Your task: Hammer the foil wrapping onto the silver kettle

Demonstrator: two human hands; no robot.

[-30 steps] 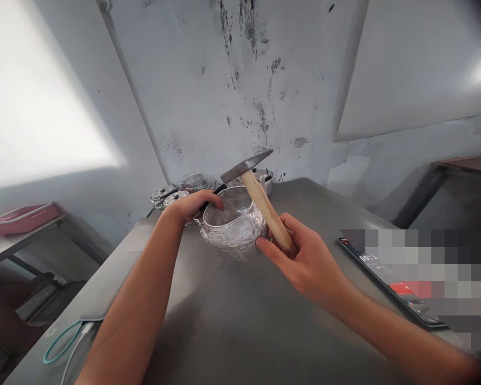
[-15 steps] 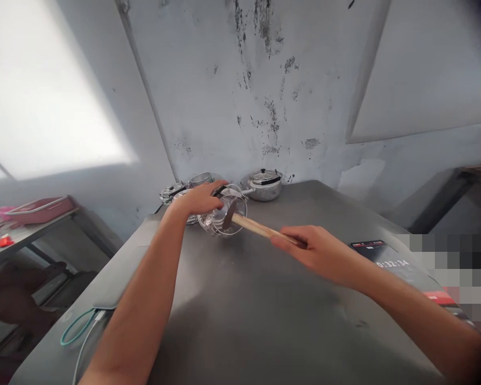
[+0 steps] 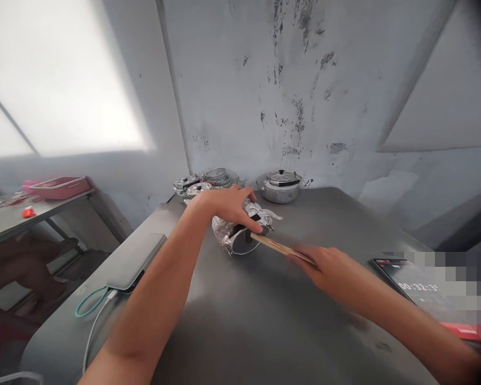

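A silvery embossed metal kettle (image 3: 222,233) lies tilted on its side on the grey table (image 3: 232,310), its round mouth facing me. What looks like a spout sticks out on its right. My left hand (image 3: 230,206) grips the kettle from above, thumb near a black handle. In my right hand (image 3: 320,264) is a hammer (image 3: 278,246), held by its light wooden handle. The hammer's dark head is at the mouth, partly inside; whether it touches the metal I cannot tell.
Behind, by the wall, stand a lidded pot (image 3: 281,192) and several other metal pots (image 3: 217,175). A grey power bank (image 3: 138,262) with cables lies left, a phone (image 3: 404,283) showing a timer right. A pink basket (image 3: 62,188) sits on a side table.
The kettle has been turned and tipped so its mouth faces me more. The hammer head has moved lower, to that mouth. My view has swung slightly left.
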